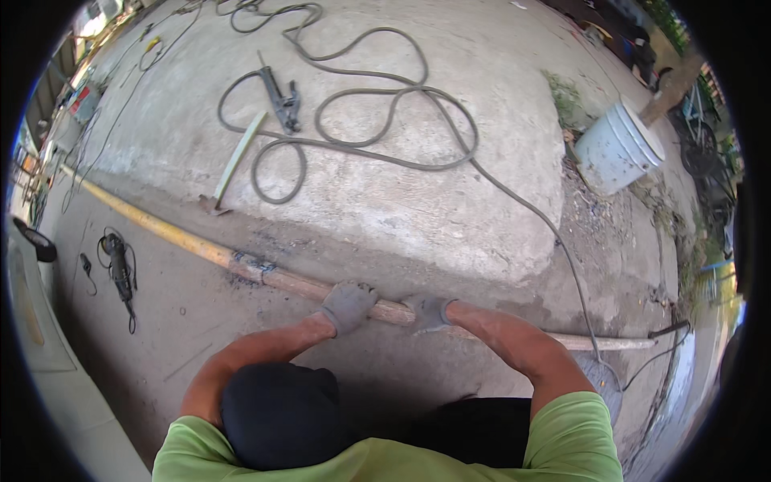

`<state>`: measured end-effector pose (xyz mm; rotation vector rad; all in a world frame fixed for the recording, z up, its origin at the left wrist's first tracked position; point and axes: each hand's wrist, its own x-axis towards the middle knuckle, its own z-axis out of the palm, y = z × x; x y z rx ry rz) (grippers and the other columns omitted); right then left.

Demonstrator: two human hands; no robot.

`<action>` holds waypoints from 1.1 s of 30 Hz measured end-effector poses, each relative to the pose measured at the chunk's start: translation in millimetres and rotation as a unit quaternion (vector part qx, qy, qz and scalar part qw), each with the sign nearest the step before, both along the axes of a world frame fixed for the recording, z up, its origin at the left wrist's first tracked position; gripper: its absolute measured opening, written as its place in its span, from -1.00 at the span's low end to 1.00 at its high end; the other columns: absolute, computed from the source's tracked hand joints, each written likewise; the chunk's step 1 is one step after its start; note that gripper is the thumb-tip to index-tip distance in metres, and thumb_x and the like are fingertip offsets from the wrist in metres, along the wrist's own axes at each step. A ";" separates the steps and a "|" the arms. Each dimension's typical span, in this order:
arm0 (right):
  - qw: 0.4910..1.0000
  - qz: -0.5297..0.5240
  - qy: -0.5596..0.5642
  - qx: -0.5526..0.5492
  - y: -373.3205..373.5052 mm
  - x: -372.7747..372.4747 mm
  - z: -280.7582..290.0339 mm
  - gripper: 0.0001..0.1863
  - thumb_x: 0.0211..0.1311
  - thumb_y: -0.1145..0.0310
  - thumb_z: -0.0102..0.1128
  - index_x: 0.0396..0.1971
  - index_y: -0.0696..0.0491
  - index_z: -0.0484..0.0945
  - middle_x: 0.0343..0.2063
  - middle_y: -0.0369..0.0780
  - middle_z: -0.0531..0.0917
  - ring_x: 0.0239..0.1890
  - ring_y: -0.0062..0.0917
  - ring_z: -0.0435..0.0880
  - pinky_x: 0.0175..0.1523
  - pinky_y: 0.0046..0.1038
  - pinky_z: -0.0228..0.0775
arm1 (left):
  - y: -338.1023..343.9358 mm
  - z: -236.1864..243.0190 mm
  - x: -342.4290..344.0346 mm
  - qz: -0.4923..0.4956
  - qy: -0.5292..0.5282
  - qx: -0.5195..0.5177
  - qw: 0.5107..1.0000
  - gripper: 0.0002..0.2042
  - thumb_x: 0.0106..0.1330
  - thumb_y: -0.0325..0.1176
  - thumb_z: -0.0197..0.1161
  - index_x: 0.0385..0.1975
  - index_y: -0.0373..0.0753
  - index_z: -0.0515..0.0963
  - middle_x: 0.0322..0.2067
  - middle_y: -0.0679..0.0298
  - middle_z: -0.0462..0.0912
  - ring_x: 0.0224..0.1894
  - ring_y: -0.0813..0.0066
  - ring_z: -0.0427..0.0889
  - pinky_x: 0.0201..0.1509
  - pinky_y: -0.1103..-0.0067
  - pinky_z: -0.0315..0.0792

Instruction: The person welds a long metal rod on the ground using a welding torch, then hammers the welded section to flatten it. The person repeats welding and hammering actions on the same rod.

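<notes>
A long pipe (152, 218) lies crosswise on the concrete, yellow on the left and weathered pale rusty brown toward the right, with a dark joint (249, 266) between the sections. My left hand (348, 307), in a grey glove, is closed over the pipe near the middle. Just to its right, my right hand (428, 312), also gloved, grips the same pipe. Beyond them lie a dark welding electrode holder (281, 98) on looped cable (369, 76) and a pale strip-like tool (239, 157). An angle grinder (120, 273) lies below the yellow section at left.
A white bucket (612, 149) stands at the right beside weeds and debris. A pale panel (48, 337) with a dark wheel-like part borders the lower left. Cables run across the ground toward the lower right, and assorted items (84, 103) sit at the upper left edge.
</notes>
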<state>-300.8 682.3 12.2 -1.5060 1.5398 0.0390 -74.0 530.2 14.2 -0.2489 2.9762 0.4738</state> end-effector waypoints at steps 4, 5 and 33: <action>0.996 0.073 0.044 0.011 -0.9 -5.8 -21.0 -0.12 -0.03 -0.02 0.65 0.29 0.09 0.57 0.19 0.04 0.71 0.27 -0.05 0.68 0.33 -0.12 0.52 | -1.2 4.0 -19.7 -0.038 -0.097 0.007 0.994 -0.66 0.26 -0.19 0.37 -0.03 -0.21 0.65 -0.11 0.01 0.78 -0.03 -0.01 0.80 0.08 0.14 0.64; 0.998 0.052 0.033 0.027 -3.9 -5.7 -12.6 -0.14 -0.02 -0.03 0.65 0.27 0.09 0.58 0.20 0.03 0.70 0.29 -0.07 0.67 0.34 -0.12 0.51 | -5.7 5.9 -21.7 -0.034 -0.116 0.014 0.993 -0.61 0.24 -0.14 0.40 -0.01 -0.22 0.64 -0.09 0.00 0.78 0.00 -0.04 0.79 0.10 0.13 0.63; 0.994 -0.029 0.105 -0.026 44.7 -66.2 29.0 -0.35 0.03 0.06 0.50 0.18 -0.01 0.71 -0.04 -0.03 0.82 0.07 -0.06 0.81 0.16 -0.10 0.64 | -70.2 39.5 -109.8 -0.106 -0.343 0.180 0.916 -0.25 -0.02 0.14 0.67 0.12 -0.26 0.74 -0.02 -0.09 0.83 0.05 0.01 0.79 0.21 0.30 0.58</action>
